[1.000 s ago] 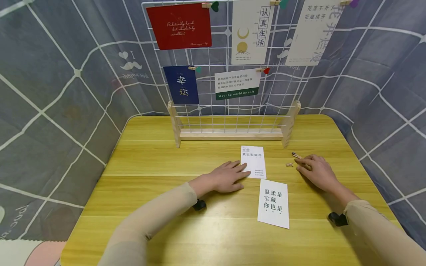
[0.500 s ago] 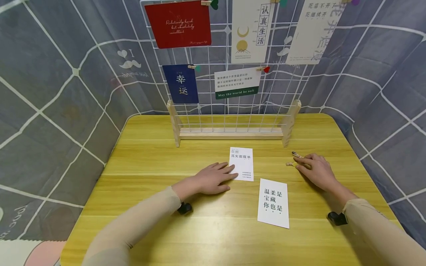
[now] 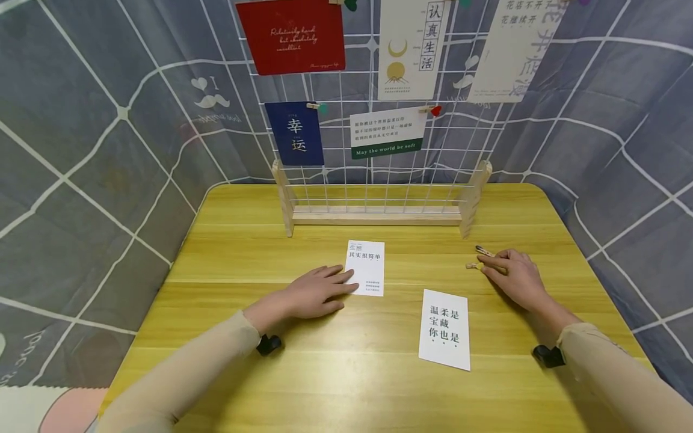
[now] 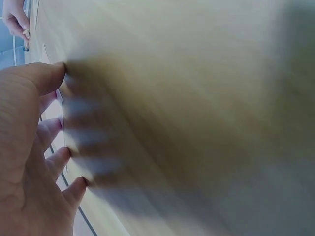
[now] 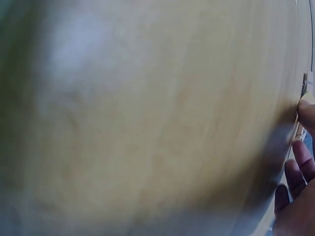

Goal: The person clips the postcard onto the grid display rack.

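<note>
My left hand [image 3: 314,293] lies flat on the table in the head view, its fingertips on the left edge of a white card [image 3: 368,267] with dark printed characters. In the left wrist view the fingers are spread along the card's edge. A second white card [image 3: 445,329] lies nearer, between the two hands. On the right, my right hand [image 3: 514,276] rests on the table by two small wooden clothespins. Its thumb touches the clothespin with a yellow ornament [image 3: 479,266]; the index finger lies at the dark-tipped clothespin [image 3: 483,251].
Behind the hands stands a white wire grid [image 3: 379,198] on a wooden base [image 3: 376,215]. Clipped to it are a red card [image 3: 292,57], a blue card [image 3: 295,133], a white-and-green card [image 3: 387,129] and two tall pale cards. Grey curtain [image 3: 81,120] encloses the table.
My left hand has slid the far white card to the left across the table. The right hand, the clothespins and the nearer card have stayed in place.
</note>
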Demonstrator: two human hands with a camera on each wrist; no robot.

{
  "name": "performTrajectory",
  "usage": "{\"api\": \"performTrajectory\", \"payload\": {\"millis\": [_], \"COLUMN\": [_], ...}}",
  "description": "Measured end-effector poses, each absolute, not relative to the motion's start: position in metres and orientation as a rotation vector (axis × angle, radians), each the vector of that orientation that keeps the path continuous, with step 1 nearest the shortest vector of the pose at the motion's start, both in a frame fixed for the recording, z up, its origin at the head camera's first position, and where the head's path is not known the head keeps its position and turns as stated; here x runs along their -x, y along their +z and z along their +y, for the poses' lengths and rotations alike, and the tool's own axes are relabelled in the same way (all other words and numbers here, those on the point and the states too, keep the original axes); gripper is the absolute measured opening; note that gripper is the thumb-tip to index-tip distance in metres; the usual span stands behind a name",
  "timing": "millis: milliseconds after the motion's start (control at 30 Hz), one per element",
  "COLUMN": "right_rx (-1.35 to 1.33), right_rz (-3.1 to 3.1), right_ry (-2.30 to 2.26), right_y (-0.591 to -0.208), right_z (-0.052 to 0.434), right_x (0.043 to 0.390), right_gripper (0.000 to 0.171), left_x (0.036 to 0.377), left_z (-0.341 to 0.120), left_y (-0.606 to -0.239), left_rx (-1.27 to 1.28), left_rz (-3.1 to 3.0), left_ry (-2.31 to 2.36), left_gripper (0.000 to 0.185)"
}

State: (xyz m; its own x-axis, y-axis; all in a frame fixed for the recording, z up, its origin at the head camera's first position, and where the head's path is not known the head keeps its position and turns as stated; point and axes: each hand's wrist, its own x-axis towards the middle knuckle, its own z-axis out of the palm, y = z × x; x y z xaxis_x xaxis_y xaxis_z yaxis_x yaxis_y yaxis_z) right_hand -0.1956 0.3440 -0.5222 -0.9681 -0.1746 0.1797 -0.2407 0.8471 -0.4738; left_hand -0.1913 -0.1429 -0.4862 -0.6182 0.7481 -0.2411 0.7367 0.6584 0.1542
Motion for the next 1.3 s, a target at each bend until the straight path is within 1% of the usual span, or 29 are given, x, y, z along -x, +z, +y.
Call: {"api": "performTrajectory", "payload": {"millis": [400, 600, 733, 800, 967, 1033, 1100, 1167, 1300], "right_rx": [-0.348, -0.347, -0.338, -0.331, -0.310, -0.307, -0.307, -0.301, -0.282], "right_rz": [-2.853, -2.845, -2.858, -2.865, -2.873, -2.872, -2.867, -2.863, -2.862], "right_ry": [0.759, 0.769, 0.788, 0.801, 0.821, 0.830, 0.835, 0.841, 0.850], "right_y": [-0.523, -0.525, -0.525, -0.525, -0.525, -0.525, -0.526, -0.526, -0.526], "right_z": [0.343, 0.342, 0.342, 0.341, 0.340, 0.339, 0.339, 0.339, 0.339], "right_x": [0.195, 0.196, 0.196, 0.197, 0.198, 0.198, 0.198, 0.197, 0.198], "right_gripper": [0.032, 0.031, 0.033, 0.034, 0.036, 0.036, 0.036, 0.036, 0.036], "left_x": [0.163, 0.156, 0.156, 0.155, 0.157, 0.159, 0.161, 0.163, 0.169], "left_z": [-0.167, -0.177, -0.177, -0.172, -0.149, -0.139, -0.130, -0.123, -0.118], "left_y": [-0.478, -0.476, -0.479, -0.481, -0.490, -0.494, -0.498, -0.501, -0.500], "left_rx": [-1.262, -1.273, -1.208, -1.087, -0.599, -0.478, -0.432, -0.426, -0.473], "left_rz": [2.611, 2.598, 2.653, 2.723, 2.868, 2.882, 2.891, 2.904, 2.880], "left_ry": [0.041, 0.177, 0.309, 0.355, 0.339, 0.291, 0.231, 0.182, 0.154], "left_gripper": [0.053, 0.046, 0.044, 0.051, 0.094, 0.107, 0.115, 0.119, 0.117]}}
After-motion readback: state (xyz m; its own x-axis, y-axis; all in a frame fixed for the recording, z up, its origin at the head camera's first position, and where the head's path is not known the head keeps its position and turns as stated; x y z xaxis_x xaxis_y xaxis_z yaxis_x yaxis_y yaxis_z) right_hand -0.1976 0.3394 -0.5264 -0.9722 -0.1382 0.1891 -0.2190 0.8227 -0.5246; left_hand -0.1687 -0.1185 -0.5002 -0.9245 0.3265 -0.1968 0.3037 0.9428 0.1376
